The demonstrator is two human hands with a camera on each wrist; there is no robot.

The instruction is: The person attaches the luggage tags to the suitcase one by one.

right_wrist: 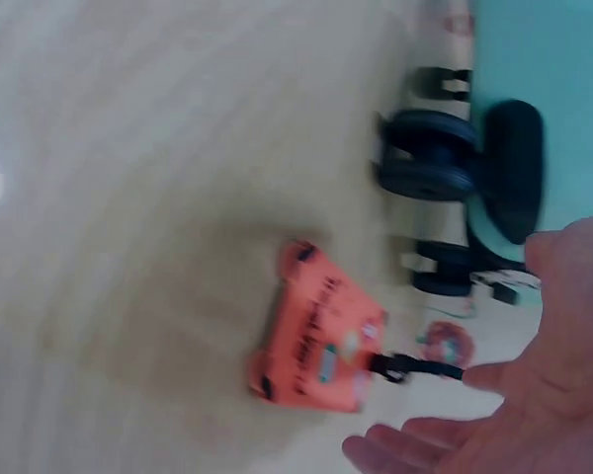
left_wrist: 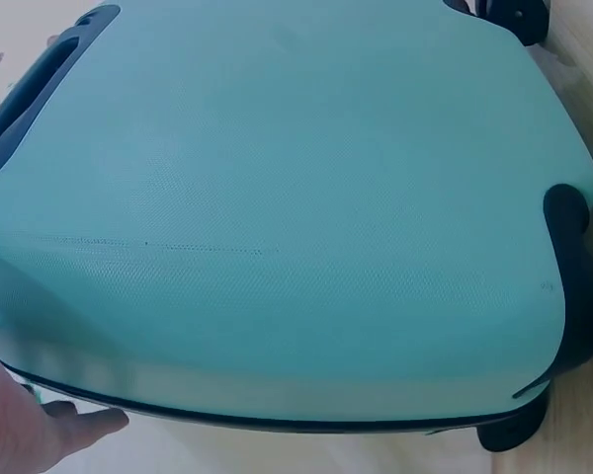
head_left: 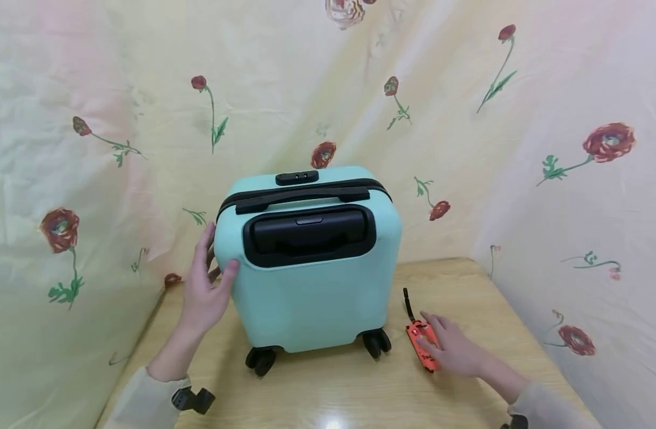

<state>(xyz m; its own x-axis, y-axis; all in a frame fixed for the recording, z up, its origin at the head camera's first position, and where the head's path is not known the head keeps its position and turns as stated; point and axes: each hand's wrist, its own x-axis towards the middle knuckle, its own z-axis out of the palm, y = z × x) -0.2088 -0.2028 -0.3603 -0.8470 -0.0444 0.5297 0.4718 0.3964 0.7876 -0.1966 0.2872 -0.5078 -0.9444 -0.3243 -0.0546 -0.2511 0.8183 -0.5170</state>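
Head view: orange tag [head_left: 421, 345] under right hand [head_left: 456, 351].

Two bare hands, no gloves, no rings in sight. Left hand [head_left: 203, 292] comes out of a light beige long sleeve [head_left: 140, 402], loose cuff, soft-looking fabric. Small black gadget [head_left: 190, 399] strapped at that wrist, chunky plastic with a rounded knob sticking out sideways. Right hand [head_left: 453, 348] has the same pale beige sleeve [head_left: 547, 405], and just a sliver of a black mount [head_left: 512, 423] peeking in at the bottom edge of the head view. No markings visible on either.
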